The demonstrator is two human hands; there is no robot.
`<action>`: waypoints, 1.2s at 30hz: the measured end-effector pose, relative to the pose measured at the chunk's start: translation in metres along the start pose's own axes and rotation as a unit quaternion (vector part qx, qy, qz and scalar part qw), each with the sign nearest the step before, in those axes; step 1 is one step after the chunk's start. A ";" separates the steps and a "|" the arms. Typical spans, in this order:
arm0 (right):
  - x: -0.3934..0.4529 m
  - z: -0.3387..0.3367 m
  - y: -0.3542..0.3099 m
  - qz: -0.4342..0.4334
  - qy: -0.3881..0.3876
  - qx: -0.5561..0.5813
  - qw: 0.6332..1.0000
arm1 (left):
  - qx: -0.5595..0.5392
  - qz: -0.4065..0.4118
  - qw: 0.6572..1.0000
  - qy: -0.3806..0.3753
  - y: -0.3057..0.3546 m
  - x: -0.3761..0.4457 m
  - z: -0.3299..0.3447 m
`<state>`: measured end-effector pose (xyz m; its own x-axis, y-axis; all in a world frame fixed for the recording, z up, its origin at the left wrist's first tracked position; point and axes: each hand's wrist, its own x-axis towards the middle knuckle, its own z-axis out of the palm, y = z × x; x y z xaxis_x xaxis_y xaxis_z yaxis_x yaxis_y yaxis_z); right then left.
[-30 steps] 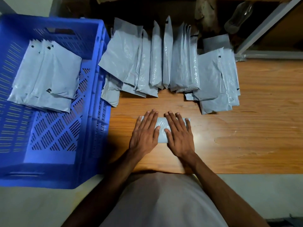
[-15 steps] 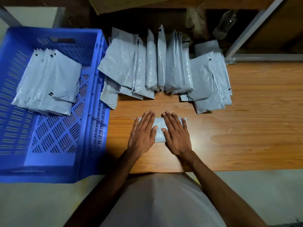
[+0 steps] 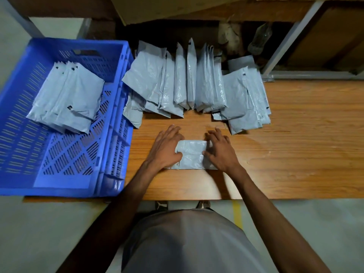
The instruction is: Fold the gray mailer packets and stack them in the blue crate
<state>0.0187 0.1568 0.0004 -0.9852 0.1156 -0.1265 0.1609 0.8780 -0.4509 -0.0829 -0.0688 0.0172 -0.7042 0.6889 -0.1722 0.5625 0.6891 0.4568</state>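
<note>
A person seen from above wears a plain gray shirt (image 3: 189,243) (no print visible), both forearms bare; two shoe tips (image 3: 162,205) peek out below, with light markings.

Light falls from above onto the wooden table (image 3: 295,134), warm and moderate. The far recess beyond it is dim. My arms cast soft shadows near the table's edge. Wide-angle bending curves the blue crate (image 3: 65,186); my forearms smear slightly.
</note>
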 end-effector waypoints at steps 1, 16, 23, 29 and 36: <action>-0.002 -0.005 -0.004 -0.005 0.016 0.007 1.000 | -0.006 0.004 1.000 0.021 0.004 -0.001 -0.005; -0.056 0.020 -0.010 -0.040 0.109 0.108 0.987 | -0.033 0.035 0.989 0.140 0.012 -0.047 0.045; -0.018 0.041 -0.008 0.006 0.090 0.044 0.995 | 0.057 -0.018 0.994 0.091 0.009 -0.002 0.061; -0.012 0.045 -0.006 0.006 0.084 -0.006 0.996 | 0.069 -0.011 0.992 0.108 0.007 0.000 0.069; -0.008 0.050 -0.003 0.008 0.078 -0.028 0.997 | 0.066 0.001 0.990 0.123 0.003 0.006 0.075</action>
<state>0.0289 0.1301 -0.0413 -0.9802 0.1977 0.0075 0.1782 0.8990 -0.4001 -0.0530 -0.0459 -0.0478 -0.7785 0.6254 0.0532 0.6036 0.7227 0.3367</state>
